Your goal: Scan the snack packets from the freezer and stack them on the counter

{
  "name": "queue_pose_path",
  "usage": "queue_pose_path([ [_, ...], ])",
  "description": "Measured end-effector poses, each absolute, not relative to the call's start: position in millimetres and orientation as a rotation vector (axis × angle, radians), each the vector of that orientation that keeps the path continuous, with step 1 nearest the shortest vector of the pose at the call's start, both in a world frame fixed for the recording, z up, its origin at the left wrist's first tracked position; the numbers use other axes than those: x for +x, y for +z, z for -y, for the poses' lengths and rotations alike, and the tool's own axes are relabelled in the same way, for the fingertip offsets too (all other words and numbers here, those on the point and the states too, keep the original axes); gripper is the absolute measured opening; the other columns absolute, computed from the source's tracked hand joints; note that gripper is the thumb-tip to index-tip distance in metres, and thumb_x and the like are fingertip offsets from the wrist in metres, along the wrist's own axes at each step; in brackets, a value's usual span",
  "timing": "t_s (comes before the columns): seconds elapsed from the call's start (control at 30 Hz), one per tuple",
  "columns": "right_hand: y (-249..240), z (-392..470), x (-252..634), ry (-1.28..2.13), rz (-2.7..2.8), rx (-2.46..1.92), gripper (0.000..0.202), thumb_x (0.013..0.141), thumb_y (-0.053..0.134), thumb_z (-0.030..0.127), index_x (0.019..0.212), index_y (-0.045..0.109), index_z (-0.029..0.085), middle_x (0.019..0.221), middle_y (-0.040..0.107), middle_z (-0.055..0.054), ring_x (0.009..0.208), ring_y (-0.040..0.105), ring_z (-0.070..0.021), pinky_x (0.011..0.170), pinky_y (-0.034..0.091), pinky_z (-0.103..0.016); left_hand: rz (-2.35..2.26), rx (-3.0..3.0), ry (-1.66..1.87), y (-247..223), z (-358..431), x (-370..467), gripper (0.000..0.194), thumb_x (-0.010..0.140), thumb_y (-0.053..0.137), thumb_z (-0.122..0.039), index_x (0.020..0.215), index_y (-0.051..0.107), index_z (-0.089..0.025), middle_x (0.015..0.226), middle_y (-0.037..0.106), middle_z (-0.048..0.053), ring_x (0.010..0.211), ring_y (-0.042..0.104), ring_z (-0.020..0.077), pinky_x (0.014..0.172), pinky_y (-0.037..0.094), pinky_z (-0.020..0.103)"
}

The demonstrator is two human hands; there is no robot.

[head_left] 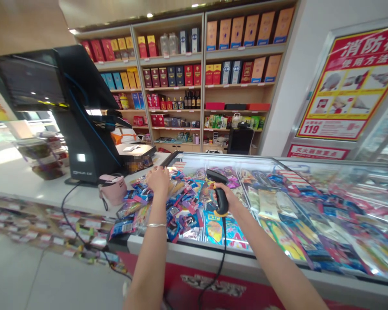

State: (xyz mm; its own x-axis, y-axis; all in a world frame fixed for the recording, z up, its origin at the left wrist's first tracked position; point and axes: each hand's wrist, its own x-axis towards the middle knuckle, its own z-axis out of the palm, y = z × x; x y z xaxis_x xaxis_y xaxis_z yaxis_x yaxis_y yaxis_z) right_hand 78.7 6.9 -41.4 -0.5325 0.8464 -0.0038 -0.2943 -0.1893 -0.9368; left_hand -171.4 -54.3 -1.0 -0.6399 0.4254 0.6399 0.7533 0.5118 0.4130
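In the head view my right hand [226,196] is wrapped round the grip of a black and yellow barcode scanner [221,201]. The scanner's head points to the left over the glass, and its cable [224,245] hangs down the front. My left hand [158,178] is at the far side of a heap of shiny wrapped packets [184,206], its fingers curled down. Its fingertips are hidden, so what they hold cannot be made out. The heap, mostly blue and purple, lies on the glass top of a chest freezer [245,258].
A black checkout screen [84,116] stands on the white counter [6,172] to the left. Near it are a pink cup-shaped holder [114,189] and stacked clear tubs [47,157]. More packets [330,224] show under the freezer glass. Shelves of boxes [184,75] line the back.
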Motion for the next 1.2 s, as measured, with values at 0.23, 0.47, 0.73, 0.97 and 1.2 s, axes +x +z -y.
queue_pose_path([
  [0.23,-14.2,-4.2,184.5,1.709,1.016,-0.788,0.010,0.072,0.062,0.027,0.074,0.061,0.016,0.068,0.067,-0.004,0.042,0.049,-0.0076,0.037,0.042,-0.017,2.143,-1.262,-1.093,22.7,36.4,-88.0,0.041,0.089,0.039,-0.036,0.108,0.067,-0.014,0.112,0.064,0.016,0.105,0.056,0.0304,0.091,0.041,0.041],
  [0.47,-7.0,1.8,298.3,1.534,0.875,-0.877,0.011,0.075,0.061,0.026,0.076,0.062,0.015,0.067,0.068,-0.005,0.040,0.048,-0.0076,0.034,0.039,-0.018,2.062,-1.657,-1.191,13.3,2.5,33.2,0.045,0.089,0.043,-0.034,0.128,0.052,-0.012,0.116,0.063,0.016,0.105,0.058,0.0293,0.090,0.043,0.038],
  [0.73,-19.3,11.0,397.4,1.406,0.762,-0.923,0.009,0.074,0.064,0.024,0.076,0.062,0.015,0.063,0.066,-0.003,0.040,0.051,-0.0073,0.035,0.042,-0.016,1.983,-2.047,-1.000,-8.2,-18.1,157.2,0.040,0.092,0.042,-0.034,0.127,0.050,-0.017,0.116,0.063,0.012,0.108,0.059,0.0237,0.090,0.044,0.032],
  [0.97,-43.1,9.5,456.0,1.372,0.631,-0.975,0.008,0.078,0.061,0.023,0.076,0.062,0.015,0.067,0.067,-0.004,0.039,0.050,-0.0071,0.035,0.044,-0.017,1.904,-2.264,-0.939,-20.8,-34.3,219.3,0.039,0.092,0.044,-0.032,0.127,0.049,-0.018,0.120,0.061,0.012,0.110,0.058,0.0230,0.090,0.045,0.031],
  [1.2,-63.8,1.1,490.2,1.354,0.572,-0.963,0.009,0.079,0.060,0.023,0.075,0.061,0.015,0.068,0.067,-0.004,0.040,0.050,-0.0070,0.037,0.046,-0.017,1.793,-2.524,-0.837,-41.4,-53.7,273.3,0.040,0.090,0.046,-0.030,0.128,0.050,-0.020,0.122,0.061,0.011,0.110,0.058,0.0236,0.090,0.046,0.034],
])
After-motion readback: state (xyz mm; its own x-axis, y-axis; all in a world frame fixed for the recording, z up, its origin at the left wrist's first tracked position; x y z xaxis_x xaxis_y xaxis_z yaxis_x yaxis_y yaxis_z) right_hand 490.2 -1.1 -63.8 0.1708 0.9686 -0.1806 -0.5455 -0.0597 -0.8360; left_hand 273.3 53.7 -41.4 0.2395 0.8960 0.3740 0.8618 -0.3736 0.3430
